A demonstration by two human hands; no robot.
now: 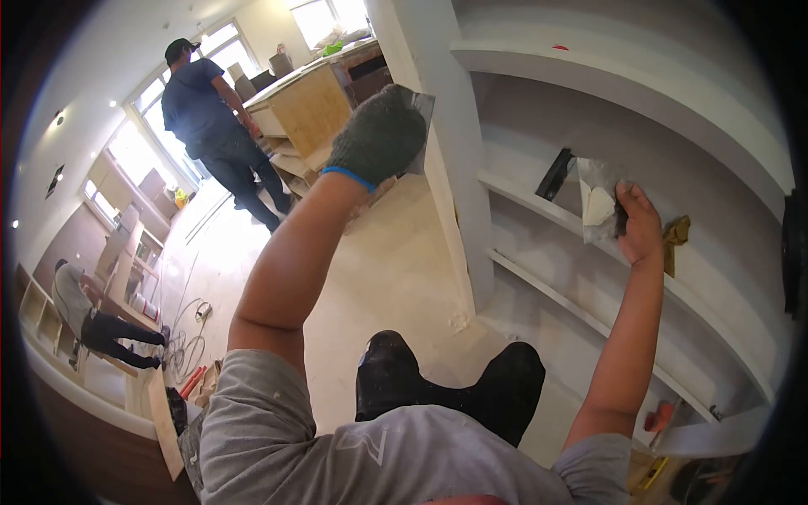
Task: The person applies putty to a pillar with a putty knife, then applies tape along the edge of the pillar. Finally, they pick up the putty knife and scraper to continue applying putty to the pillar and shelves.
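My left hand (379, 135), in a dark grey work glove with a blue cuff, is closed around a putty knife. The knife's metal blade (424, 106) lies against the edge of the white upright panel (446, 143); its handle is hidden in the glove. Bare, my right hand (640, 220) grips a wide metal putty blade (594, 172) in front of the shelves. A lump of white putty (598, 207) sits on that blade. Just left of it, a dark strip-like object (555, 174) rests by the shelf edge. A brownish cloth or glove (676, 240) lies near my right wrist.
White built-in shelves (572, 76) curve along the right. A person in dark clothes (202, 109) stands by a wooden cabinet (307, 118). Another person (80, 307) bends at the far left near cables (189, 337) on the floor. A red tool (661, 417) sits low right.
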